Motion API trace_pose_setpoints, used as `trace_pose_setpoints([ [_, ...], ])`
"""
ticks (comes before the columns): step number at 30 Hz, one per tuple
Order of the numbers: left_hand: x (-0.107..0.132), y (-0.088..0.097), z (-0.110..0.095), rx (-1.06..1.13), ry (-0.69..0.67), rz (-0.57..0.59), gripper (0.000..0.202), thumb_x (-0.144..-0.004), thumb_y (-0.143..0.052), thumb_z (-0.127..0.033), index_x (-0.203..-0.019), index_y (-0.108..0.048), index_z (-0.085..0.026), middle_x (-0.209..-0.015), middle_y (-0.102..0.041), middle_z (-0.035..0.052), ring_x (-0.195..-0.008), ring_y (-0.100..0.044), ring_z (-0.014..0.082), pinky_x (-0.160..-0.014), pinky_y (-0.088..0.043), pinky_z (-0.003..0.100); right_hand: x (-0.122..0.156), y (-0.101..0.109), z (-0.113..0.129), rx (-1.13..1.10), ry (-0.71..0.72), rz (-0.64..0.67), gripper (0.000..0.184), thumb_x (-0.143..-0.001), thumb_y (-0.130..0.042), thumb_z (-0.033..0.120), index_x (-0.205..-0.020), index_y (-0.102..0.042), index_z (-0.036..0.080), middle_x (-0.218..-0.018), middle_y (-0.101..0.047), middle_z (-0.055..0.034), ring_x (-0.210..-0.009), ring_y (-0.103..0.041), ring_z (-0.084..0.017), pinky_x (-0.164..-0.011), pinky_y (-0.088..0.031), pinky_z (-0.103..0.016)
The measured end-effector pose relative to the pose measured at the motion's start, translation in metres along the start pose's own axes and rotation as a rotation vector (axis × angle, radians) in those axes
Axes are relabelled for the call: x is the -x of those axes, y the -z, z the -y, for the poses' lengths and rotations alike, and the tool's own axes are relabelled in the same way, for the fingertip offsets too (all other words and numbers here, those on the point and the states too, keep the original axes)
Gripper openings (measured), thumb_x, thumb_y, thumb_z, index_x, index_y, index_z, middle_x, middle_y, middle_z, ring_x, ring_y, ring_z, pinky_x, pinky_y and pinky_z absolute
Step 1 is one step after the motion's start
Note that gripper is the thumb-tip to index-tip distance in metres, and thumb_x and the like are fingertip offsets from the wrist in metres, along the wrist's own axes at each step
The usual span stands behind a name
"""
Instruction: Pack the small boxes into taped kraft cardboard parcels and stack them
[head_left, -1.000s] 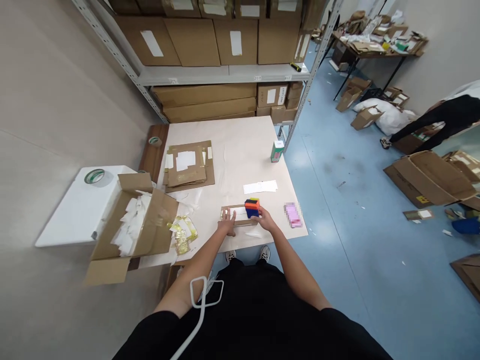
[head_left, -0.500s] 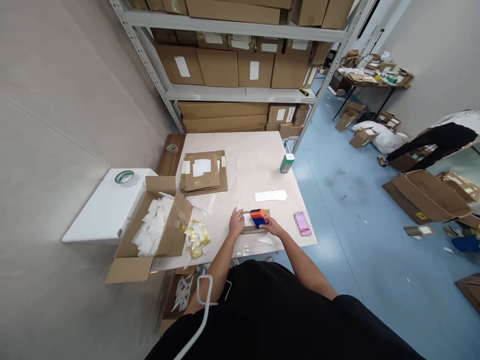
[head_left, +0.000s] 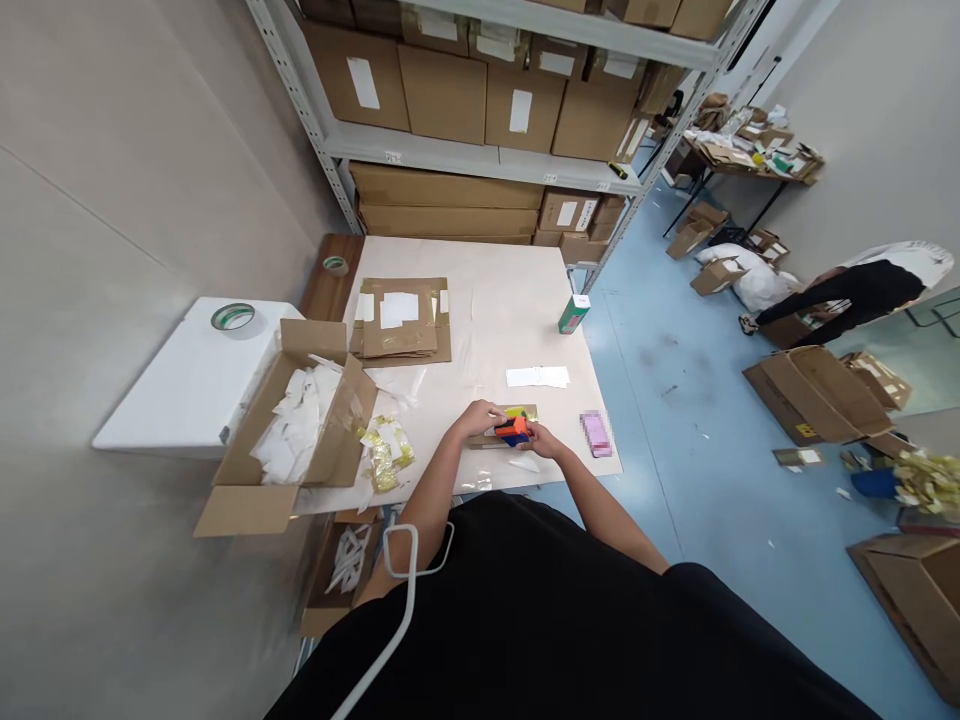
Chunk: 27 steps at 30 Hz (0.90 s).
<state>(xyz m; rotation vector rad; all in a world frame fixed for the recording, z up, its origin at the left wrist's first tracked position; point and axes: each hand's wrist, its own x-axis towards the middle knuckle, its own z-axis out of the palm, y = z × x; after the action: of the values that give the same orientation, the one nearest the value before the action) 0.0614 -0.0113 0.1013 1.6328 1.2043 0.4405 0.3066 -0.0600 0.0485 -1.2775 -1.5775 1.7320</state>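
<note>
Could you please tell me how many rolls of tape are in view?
2: one roll of tape lies on the white surface at the left, the other roll on the brown wooden surface beside the tabletop. More may be hidden inside the open carton.

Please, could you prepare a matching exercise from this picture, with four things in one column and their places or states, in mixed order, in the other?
1. blocky orange-and-blue object
2. flat brown cardboard stack
3. open brown cardboard box
4. rectangular pink object

A. near right corner of the beige table
B. holding loose white strips
C. in the person's right hand
D. toward the table's far left

Pairs: 1-C, 2-D, 3-B, 4-A
</note>
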Motion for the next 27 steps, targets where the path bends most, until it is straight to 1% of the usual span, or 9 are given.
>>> trace_pose_setpoints([
  [3,0.001,0.003,-0.002,0.054,0.023,0.032,0.021,-0.072,-0.08,-0.036,-0.088,-0.087,-0.024,-0.096,-0.083,0.0028,-0.096,-0.074,0.0243,-0.091,-0.054,0.03,0.001,0.0,0.004,0.019,-0.046,0.003,0.062,-0.062,-0.088,0.041,-0.117,-0.068,0.023,-0.118,-0.075,-0.0047,-0.108,-0.068,-0.029,-0.105,-0.05,-0.048],
  [6,0.001,0.002,-0.005,0.064,0.067,-0.033,0.021,-0.069,-0.083,-0.032,-0.087,-0.087,-0.023,-0.093,-0.083,0.0036,-0.093,-0.074,0.0248,-0.09,-0.054,0.03,0.001,0.002,0.009,0.019,-0.053,0.026,0.06,-0.062,-0.087,0.04,-0.116,-0.068,0.023,-0.115,-0.076,-0.0034,-0.105,-0.069,-0.028,-0.102,-0.051,-0.046],
  [9,0.004,-0.001,-0.008,0.102,0.064,-0.082,0.018,-0.071,-0.082,-0.032,-0.085,-0.087,-0.022,-0.092,-0.083,0.0037,-0.091,-0.075,0.0241,-0.087,-0.054,0.03,0.002,0.004,0.013,0.035,-0.026,0.021,0.055,-0.064,-0.086,0.038,-0.115,-0.07,0.023,-0.109,-0.076,-0.0028,-0.102,-0.069,-0.027,-0.097,-0.053,-0.042],
  [11,0.007,-0.003,-0.008,0.125,0.063,-0.111,0.017,-0.075,-0.08,-0.033,-0.086,-0.086,-0.021,-0.091,-0.083,0.0029,-0.091,-0.075,0.0235,-0.086,-0.055,0.029,0.003,0.004,0.013,0.112,-0.023,-0.013,0.05,-0.067,-0.085,0.039,-0.113,-0.072,0.024,-0.105,-0.077,-0.0026,-0.099,-0.069,-0.027,-0.094,-0.053,-0.04],
  [13,0.008,-0.005,-0.009,0.134,0.069,-0.149,0.019,-0.077,-0.078,-0.035,-0.088,-0.086,-0.021,-0.091,-0.083,0.0024,-0.091,-0.075,0.0231,-0.085,-0.054,0.029,0.004,0.003,0.013,0.207,-0.026,-0.059,0.046,-0.072,-0.083,0.045,-0.113,-0.074,0.024,-0.101,-0.076,-0.0022,-0.096,-0.069,-0.026,-0.092,-0.052,-0.039],
  [17,0.008,-0.011,-0.007,0.133,0.15,-0.279,0.02,-0.082,-0.074,-0.034,-0.089,-0.085,-0.019,-0.092,-0.082,0.0041,-0.09,-0.075,0.0227,-0.084,-0.054,0.03,0.002,-0.001,0.015,0.302,-0.036,-0.194,0.05,-0.078,-0.077,0.06,-0.11,-0.074,0.023,-0.096,-0.074,-0.0021,-0.09,-0.066,-0.024,-0.087,-0.051,-0.036],
  [19,0.008,-0.014,-0.003,0.143,0.209,-0.365,0.019,-0.085,-0.071,-0.032,-0.089,-0.084,-0.019,-0.093,-0.082,0.0051,-0.091,-0.075,0.0224,-0.085,-0.054,0.03,-0.001,0.0,0.019,0.344,-0.059,-0.236,0.048,-0.077,-0.078,0.063,-0.102,-0.074,0.022,-0.09,-0.072,-0.0022,-0.086,-0.065,-0.024,-0.082,-0.051,-0.034],
  [22,0.008,-0.014,0.007,0.206,0.287,-0.447,0.019,-0.085,-0.067,-0.031,-0.088,-0.082,-0.019,-0.09,-0.082,0.0057,-0.089,-0.075,0.0217,-0.085,-0.055,0.029,-0.005,0.006,0.028,0.39,-0.071,-0.223,0.047,-0.075,-0.079,0.065,-0.096,-0.074,0.023,-0.086,-0.071,-0.0021,-0.082,-0.064,-0.023,-0.076,-0.05,-0.032],
  [27,0.015,0.006,0.03,0.271,0.339,-0.542,0.018,-0.079,-0.067,-0.029,-0.083,-0.08,-0.018,-0.08,-0.08,0.0047,-0.082,-0.074,0.0203,-0.081,-0.055,0.028,-0.006,0.02,0.04,0.413,-0.068,-0.176,0.046,-0.073,-0.079,0.065,-0.089,-0.076,0.023,-0.083,-0.071,-0.0016,-0.078,-0.064,-0.021,-0.069,-0.047,-0.029],
])
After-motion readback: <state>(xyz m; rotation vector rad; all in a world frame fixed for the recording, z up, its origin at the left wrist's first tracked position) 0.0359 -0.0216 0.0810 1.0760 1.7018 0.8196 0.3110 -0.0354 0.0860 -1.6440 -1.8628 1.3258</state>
